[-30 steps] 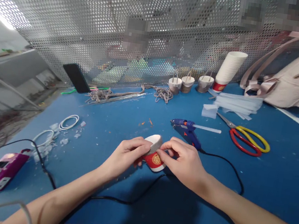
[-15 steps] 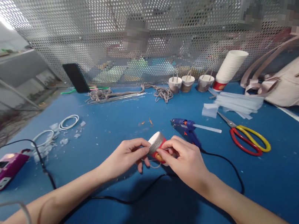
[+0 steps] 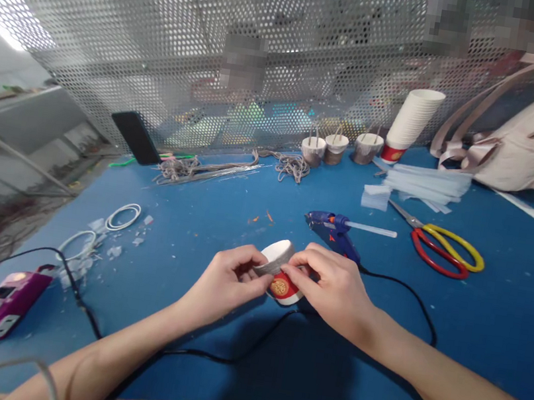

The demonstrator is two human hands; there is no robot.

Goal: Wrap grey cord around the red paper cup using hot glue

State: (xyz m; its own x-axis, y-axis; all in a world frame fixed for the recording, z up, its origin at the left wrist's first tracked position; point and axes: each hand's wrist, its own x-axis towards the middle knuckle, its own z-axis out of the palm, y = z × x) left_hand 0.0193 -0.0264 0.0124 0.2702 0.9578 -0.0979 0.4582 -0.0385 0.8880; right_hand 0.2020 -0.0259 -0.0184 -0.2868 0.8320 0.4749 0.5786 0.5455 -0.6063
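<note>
Between my two hands is a tilted paper cup (image 3: pixel 285 289), red with a gold emblem low on its side and a grey wrapped band near its white rim. The fingers of my left hand (image 3: pixel 235 279) are closed on the cup's left side by the rim. My right hand (image 3: pixel 328 279) pinches it from the right, at the edge of the grey band. Just behind my right hand a blue glue gun (image 3: pixel 335 230) lies on its side with a clear glue stick in its back.
On the blue table (image 3: pixel 224 220) are red-and-yellow scissors (image 3: pixel 440 249), translucent strips (image 3: pixel 424 183), grey cord (image 3: pixel 292 167), wrapped cups with handles (image 3: pixel 334 150), stacked paper cups (image 3: pixel 411 125) and a phone (image 3: pixel 136 137). A purple power strip (image 3: pixel 4 308) and white cord rings (image 3: pixel 122 217) sit left. Black cable crosses the front.
The cup has turned in my hands, its base swinging down toward me so that more red side and emblem show. My left fingers have shifted along it; the right hand has barely moved.
</note>
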